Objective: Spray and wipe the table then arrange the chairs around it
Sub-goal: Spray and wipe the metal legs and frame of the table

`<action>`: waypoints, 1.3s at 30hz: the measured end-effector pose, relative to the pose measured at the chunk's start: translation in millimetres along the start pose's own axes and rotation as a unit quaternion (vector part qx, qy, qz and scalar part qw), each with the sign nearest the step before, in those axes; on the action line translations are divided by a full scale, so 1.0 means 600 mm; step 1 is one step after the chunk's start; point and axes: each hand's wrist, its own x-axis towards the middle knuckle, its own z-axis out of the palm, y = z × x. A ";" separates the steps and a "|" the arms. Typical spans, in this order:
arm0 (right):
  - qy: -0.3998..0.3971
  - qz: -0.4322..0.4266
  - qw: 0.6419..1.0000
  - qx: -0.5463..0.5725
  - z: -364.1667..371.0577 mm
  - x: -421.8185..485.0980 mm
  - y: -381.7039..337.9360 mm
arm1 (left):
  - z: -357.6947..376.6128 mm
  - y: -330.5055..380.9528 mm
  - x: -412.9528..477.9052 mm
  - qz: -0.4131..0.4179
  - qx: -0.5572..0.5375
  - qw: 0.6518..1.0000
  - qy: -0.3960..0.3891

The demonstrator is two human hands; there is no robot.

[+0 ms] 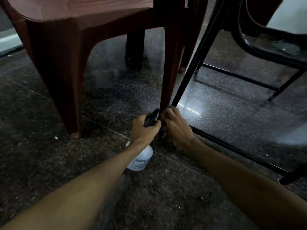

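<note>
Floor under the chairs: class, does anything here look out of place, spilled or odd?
A small white scrap lies on the dark floor beside the brown chair's front leg. Nothing looks spilled; the spray bottle is held in the left hand.

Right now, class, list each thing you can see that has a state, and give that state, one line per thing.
Spray bottle: tilted, gripped at its black head.
Left hand: closed on the spray bottle.
Right hand: closed at the foot of a chair leg; contents unclear.
Brown plastic chair: upright on the floor.
Black metal chair: standing beside it.
</note>
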 end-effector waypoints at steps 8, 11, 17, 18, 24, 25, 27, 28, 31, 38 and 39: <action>-0.059 0.158 0.984 0.058 0.001 -0.096 0.020 | 0.015 0.001 -0.022 0.013 0.018 1.000 0.002; -0.057 0.213 0.969 0.108 -0.023 -0.132 0.041 | 0.029 0.003 -0.031 0.021 0.006 1.000 -0.014; -0.052 0.281 0.944 0.166 -0.035 -0.089 0.032 | 0.055 0.014 -0.046 0.053 0.025 0.997 -0.043; -0.068 0.235 0.954 0.171 -0.033 -0.084 0.029 | 0.061 0.019 -0.047 0.056 0.025 0.997 -0.043; 0.032 0.346 0.929 0.128 -0.066 -0.241 0.080 | 0.092 0.037 -0.058 0.083 0.003 0.993 -0.081; 0.038 0.402 0.908 0.109 -0.064 -0.288 0.099 | 0.098 0.038 -0.058 0.086 0.003 0.993 -0.083; 0.039 0.493 0.866 0.078 -0.060 -0.371 0.137 | 0.119 0.043 -0.064 0.091 -0.004 0.991 -0.095; 0.031 0.511 0.854 0.091 -0.058 -0.390 0.145 | 0.133 0.047 -0.069 0.093 -0.006 0.990 -0.105; 0.014 0.461 0.880 0.110 -0.066 -0.367 0.140 | 0.190 0.059 -0.095 0.099 0.004 0.986 -0.133; 0.061 0.454 0.885 0.077 -0.083 -0.450 0.175 | 0.258 0.102 -0.145 0.132 -0.006 0.974 -0.186; 0.087 0.500 0.860 0.055 -0.077 -0.482 0.190 | 0.266 0.105 -0.146 0.134 -0.006 0.972 -0.193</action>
